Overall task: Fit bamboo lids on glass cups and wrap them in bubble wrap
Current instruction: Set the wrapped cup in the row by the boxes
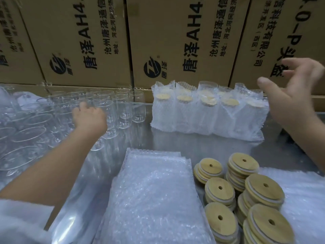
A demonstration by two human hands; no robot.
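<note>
Glass cups (123,110) stand upright in a tight cluster at the far left of the steel tabletop (193,143), open and unlidded. The left hand (89,118) reaches in among them, its back to the camera, and rests on one near the middle of the cluster. Its fingers bend down out of sight, so I cannot tell whether they grip the cup.

The right hand (288,95) hangs in the air at the right, fingers spread and holding nothing, just beside the right end of a row of wrapped cups (207,113). These stand against the back, each in a bubble sleeve with a bamboo lid showing through the top.

Nearer the person, a stack of flat wrap (153,194) lies in the middle. Just to its right are lids (246,191) in several leaning piles, each lid with a small hole and a pale sealing ring. More wrap lies beyond them at the right edge. Printed boxes (175,41) form a wall behind everything. A white sleeve (21,222) shows at lower left.
</note>
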